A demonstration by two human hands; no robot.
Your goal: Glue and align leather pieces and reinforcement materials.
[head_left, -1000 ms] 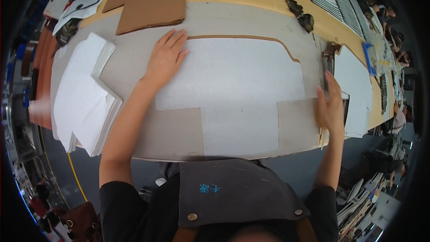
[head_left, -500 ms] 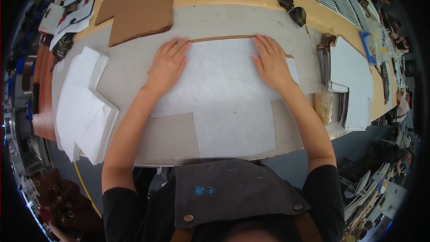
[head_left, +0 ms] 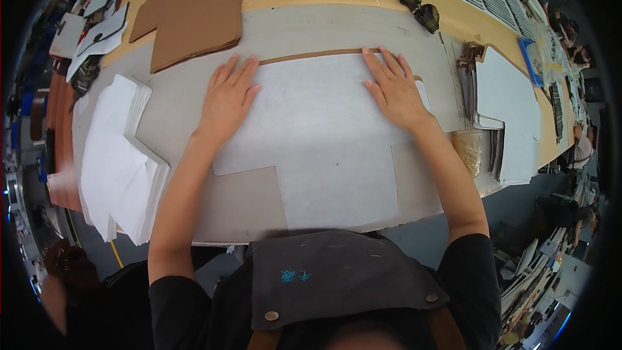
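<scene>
From my remote seat I see that the right hand [head_left: 396, 87], which a second ago hung beyond the right edge of the white T-shaped paper-like sheet [head_left: 324, 123], has come across onto it, while the left hand [head_left: 227, 94] stays at its upper left. I take that to mean the work now has 2 hands on the piece rather than 1.

Both hands are open, palms down, fingers extended and thumbs out; neither grips anything. How hard they press, I cannot tell.

The sheet lies on the grey-covered tabletop [head_left: 337, 26], its narrow leg running toward the wearer's dark apron [head_left: 337, 279]. It looks smooth and matt, with 1 small dark speck in the leg. A thin brown strip [head_left: 311, 55] shows along its far edge between the hands; both upper corners are partly covered. Left of the sheet I see a stack of folded-looking white pieces [head_left: 120, 155]; beyond its far left, a stack of brown flat notched pieces [head_left: 201, 13].
</scene>
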